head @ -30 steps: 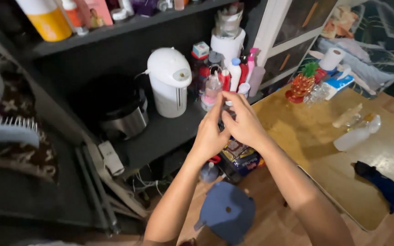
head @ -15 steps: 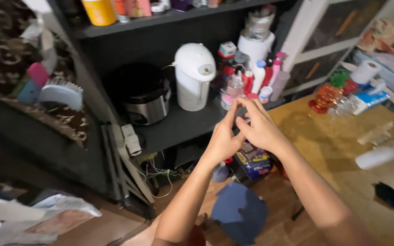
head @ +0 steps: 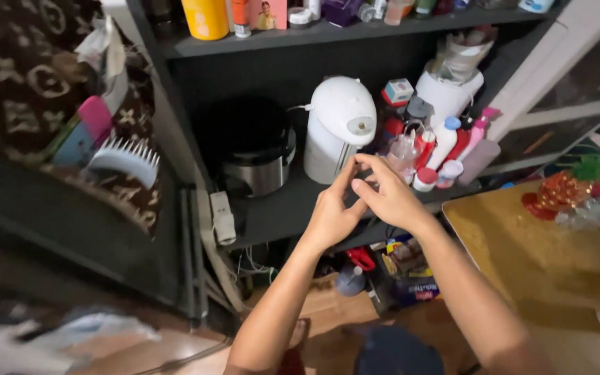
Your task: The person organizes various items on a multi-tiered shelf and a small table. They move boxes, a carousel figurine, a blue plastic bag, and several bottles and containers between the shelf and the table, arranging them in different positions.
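Observation:
My left hand [head: 331, 214] and my right hand [head: 387, 196] are raised together in front of a dark shelf [head: 279, 208]. Their fingertips touch each other, the fingers loosely spread, and I see no object between them. Just behind the hands stands a white electric water pot [head: 342, 126]. A cluster of small bottles and spray bottles [head: 442, 149] stands to its right. A black and steel rice cooker [head: 255, 156] sits to the pot's left.
A yellow-brown table [head: 536, 264] lies at the right with a red pineapple-shaped ornament [head: 564, 191]. A white power strip [head: 222, 217] hangs by the shelf's left post. A pale hair brush [head: 126, 156] sticks out at left. Snack packets [head: 411, 274] and a blue cap [head: 397, 351] lie below.
The view has swung left, so the table and its bottles slid towards the right edge. My hands stayed joined in front of the shelf, fingers shifting slightly.

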